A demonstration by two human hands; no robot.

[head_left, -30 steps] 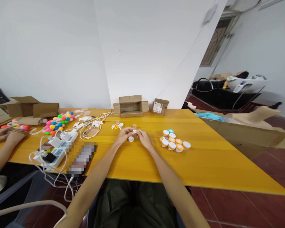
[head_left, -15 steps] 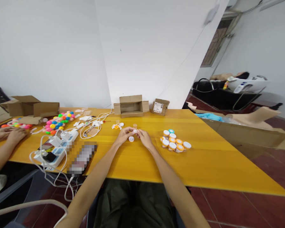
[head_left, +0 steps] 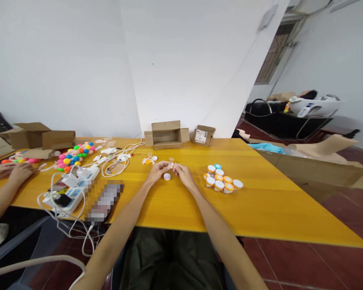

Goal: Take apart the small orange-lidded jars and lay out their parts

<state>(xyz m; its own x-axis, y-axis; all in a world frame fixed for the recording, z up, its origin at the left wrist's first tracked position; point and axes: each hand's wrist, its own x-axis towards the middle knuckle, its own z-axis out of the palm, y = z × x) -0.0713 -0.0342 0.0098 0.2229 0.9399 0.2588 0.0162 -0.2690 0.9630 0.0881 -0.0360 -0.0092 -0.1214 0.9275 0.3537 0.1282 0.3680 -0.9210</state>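
Yellow table (head_left: 260,209): small piece (head_left: 171,165), seemingly level.

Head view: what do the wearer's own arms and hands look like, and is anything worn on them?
Both forearms are bare from the frame's lower edge up to the hands: no sleeves, gloves, watch or bands show. The left hand and right hand are bare too; whether there are rings is too small to tell. Dark olive trousers show below the table edge.

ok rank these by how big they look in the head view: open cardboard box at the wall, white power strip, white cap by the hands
1. Open cardboard box and white power strip: similar; the strip lies nearer the camera, so unsure.
2. White cap, beside the left hand and right hand: plainly smallest.
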